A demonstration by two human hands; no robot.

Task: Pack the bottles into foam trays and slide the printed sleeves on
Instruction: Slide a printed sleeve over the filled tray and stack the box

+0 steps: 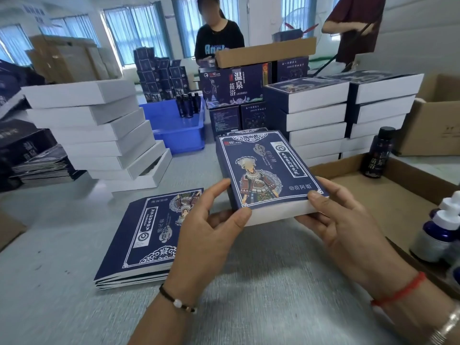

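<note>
A white tray box wearing a dark blue printed sleeve (266, 168) is held above the grey table in front of me. My left hand (211, 220) grips its near left corner, thumb on the white end and fingers along the side. My right hand (343, 215) grips the near right corner, thumb on top of the sleeve. A small pile of flat blue sleeves (146, 235) lies on the table to the left. A dark bottle (378, 153) stands at the right, and white-capped bottles (438, 230) stand at the right edge.
White tray boxes (99, 130) are stacked at the left; sleeved boxes (331, 113) are stacked behind at the right. A blue bin (179, 130) holds dark bottles. A low cardboard tray (373, 192) lies at the right. Two people stand beyond the table.
</note>
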